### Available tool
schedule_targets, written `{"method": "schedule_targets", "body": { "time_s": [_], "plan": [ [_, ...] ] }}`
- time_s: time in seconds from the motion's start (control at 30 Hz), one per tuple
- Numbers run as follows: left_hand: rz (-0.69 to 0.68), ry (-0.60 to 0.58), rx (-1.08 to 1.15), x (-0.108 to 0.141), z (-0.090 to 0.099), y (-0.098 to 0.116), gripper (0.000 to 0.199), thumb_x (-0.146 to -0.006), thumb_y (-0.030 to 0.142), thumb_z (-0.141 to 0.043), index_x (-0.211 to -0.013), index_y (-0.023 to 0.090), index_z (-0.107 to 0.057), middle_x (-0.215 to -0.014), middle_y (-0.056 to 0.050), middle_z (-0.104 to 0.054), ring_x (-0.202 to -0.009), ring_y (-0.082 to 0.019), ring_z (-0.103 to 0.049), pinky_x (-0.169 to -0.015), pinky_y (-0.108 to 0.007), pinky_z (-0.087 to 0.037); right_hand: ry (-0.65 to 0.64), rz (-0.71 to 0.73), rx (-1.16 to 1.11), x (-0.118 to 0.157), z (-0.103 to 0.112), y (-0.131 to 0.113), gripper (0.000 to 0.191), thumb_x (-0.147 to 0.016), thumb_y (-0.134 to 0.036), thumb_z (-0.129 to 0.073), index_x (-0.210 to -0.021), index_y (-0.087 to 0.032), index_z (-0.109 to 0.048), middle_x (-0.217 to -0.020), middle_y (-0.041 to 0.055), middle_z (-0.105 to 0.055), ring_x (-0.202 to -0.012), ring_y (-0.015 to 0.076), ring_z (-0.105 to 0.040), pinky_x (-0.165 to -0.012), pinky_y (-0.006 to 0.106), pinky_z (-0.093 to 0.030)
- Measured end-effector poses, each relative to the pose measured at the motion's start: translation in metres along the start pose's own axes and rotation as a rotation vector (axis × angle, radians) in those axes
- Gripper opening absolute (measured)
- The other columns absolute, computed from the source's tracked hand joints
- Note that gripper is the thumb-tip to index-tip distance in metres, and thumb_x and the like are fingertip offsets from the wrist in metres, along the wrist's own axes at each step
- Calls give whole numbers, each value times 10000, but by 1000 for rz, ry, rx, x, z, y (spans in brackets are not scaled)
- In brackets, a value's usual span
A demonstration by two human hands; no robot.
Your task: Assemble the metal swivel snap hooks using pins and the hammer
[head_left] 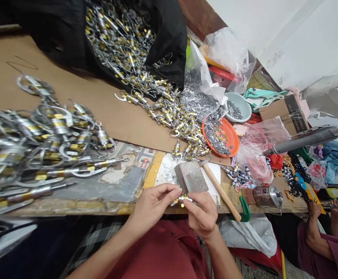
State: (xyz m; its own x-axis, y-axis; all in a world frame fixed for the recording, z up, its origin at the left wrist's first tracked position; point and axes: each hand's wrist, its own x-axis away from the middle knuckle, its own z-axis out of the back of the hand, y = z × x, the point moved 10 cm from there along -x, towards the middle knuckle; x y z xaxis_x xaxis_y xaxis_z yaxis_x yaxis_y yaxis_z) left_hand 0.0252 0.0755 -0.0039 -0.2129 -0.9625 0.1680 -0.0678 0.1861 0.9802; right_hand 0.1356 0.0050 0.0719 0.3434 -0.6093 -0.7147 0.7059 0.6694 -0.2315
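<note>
Just over the table's front edge, I hold a small silver-and-gold metal fitting (183, 198) between both hands. My left hand (157, 203) is closed in a pinch at its left end, and my right hand (203, 212) grips its right end. Fingers partly cover the piece. Right behind it stands a grey metal block (192, 176). A hammer (219, 188) with a wooden handle lies to the block's right, its head close to the block. Small flat metal plates (171, 178) are scattered on the block's left.
Similar fittings are heaped at left (60, 128) and spill from a black bag (169, 35). An orange plate (228, 135) and a pale bowl (241, 102) hold small metal parts. An electric screwdriver (308, 140) hangs at right, near a metal mug (268, 195). Another person's hand (314, 211) is far right.
</note>
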Motion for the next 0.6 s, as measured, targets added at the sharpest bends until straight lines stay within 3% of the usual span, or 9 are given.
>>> {"method": "schedule_targets", "body": {
  "time_s": [0.27,0.4,0.5,0.6],
  "plan": [
    [-266,17,-168,8,3,28,157,-731,250,-583,-622,231,-695,-702,-35,-705,-702,-204,-637,-675,-269,-497,-79,62,8,-1,-2,-5,260,-851,-113,-501,-1043,-232,-631,-934,63,-691,-755,148,-630,-608,287,-504],
    [-357,19,-197,12,3,40,186,-734,216,-561,-648,241,-725,-720,-47,-720,-736,-219,-647,-712,-290,-504,-39,26,-28,-7,3,-3,258,-832,-92,-525,-1009,-235,-647,-922,59,-697,-742,139,-640,-595,266,-507],
    [-310,-2,-161,9,5,38,186,-727,224,-571,-647,239,-738,-747,-49,-740,-749,-223,-659,-732,-294,-506,-31,-35,-27,-11,6,-2,233,-829,-99,-540,-956,-249,-664,-885,44,-704,-718,126,-652,-584,244,-515],
    [-141,-104,-97,4,-1,22,174,-715,290,-608,-614,221,-731,-696,-41,-736,-677,-213,-654,-662,-282,-510,-47,-104,-38,-14,5,-1,188,-817,-124,-577,-921,-241,-681,-856,45,-710,-693,127,-663,-588,235,-536]
  ]
}}
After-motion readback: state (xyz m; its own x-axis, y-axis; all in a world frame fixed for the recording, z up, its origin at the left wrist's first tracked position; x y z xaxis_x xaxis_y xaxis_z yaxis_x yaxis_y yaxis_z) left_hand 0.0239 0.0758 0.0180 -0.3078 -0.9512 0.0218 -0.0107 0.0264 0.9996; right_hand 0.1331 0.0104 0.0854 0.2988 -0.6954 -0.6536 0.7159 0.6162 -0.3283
